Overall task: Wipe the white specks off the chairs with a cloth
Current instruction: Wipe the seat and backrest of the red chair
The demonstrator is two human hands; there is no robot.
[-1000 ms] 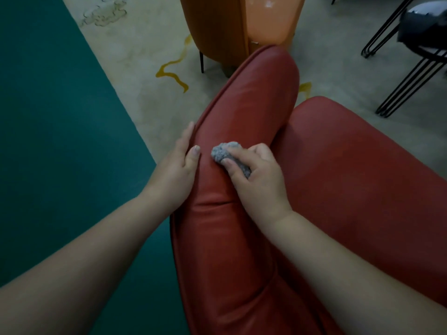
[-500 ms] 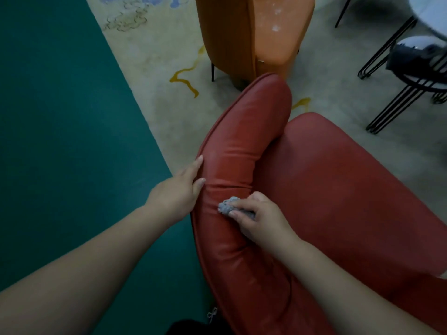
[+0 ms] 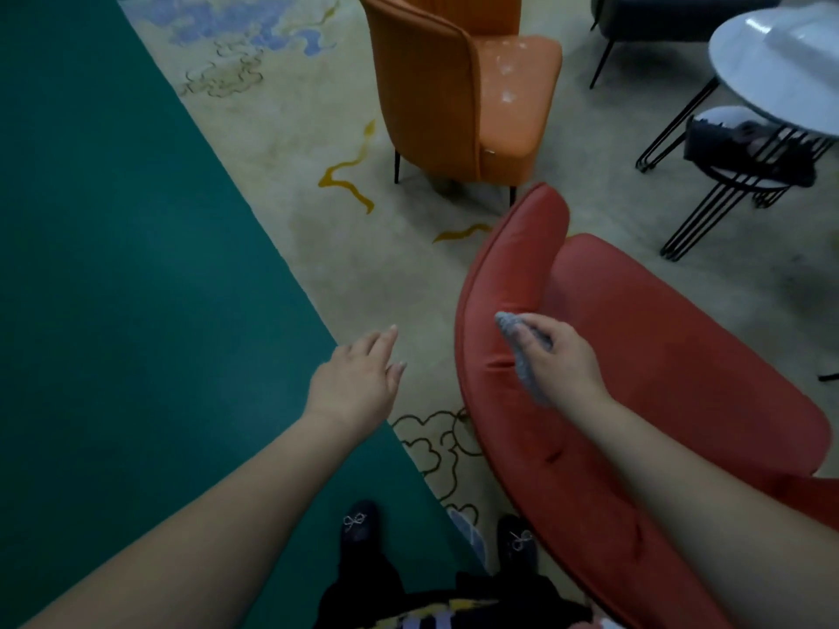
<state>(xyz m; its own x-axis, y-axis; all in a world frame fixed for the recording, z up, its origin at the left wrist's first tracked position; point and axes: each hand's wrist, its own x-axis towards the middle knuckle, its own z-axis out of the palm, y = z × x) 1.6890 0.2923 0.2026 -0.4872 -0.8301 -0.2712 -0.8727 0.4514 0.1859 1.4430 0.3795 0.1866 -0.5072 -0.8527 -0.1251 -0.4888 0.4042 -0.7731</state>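
Observation:
A red padded chair point(image 3: 681, 356) fills the lower right, its curved back running from the bottom up to a rounded tip. My right hand point(image 3: 560, 360) grips a bunched grey cloth point(image 3: 522, 351) over the top edge of that back. My left hand point(image 3: 358, 376) hovers to the left of the chair, fingers straight and holding nothing, apart from the upholstery. An orange chair point(image 3: 458, 97) stands further away at the top centre, with white specks point(image 3: 506, 79) scattered on its seat.
A round white table point(image 3: 772, 70) on black wire legs stands at the upper right, with a dark stool point(image 3: 744, 152) under it. A teal carpet area point(image 3: 113, 288) covers the left, beside a beige patterned rug point(image 3: 295, 174). My dark shoes point(image 3: 358, 526) show at the bottom.
My left hand has let go of the red chair's back and moved left, away from it. My right hand has lifted the cloth from the chair surface. The view has pulled back and risen.

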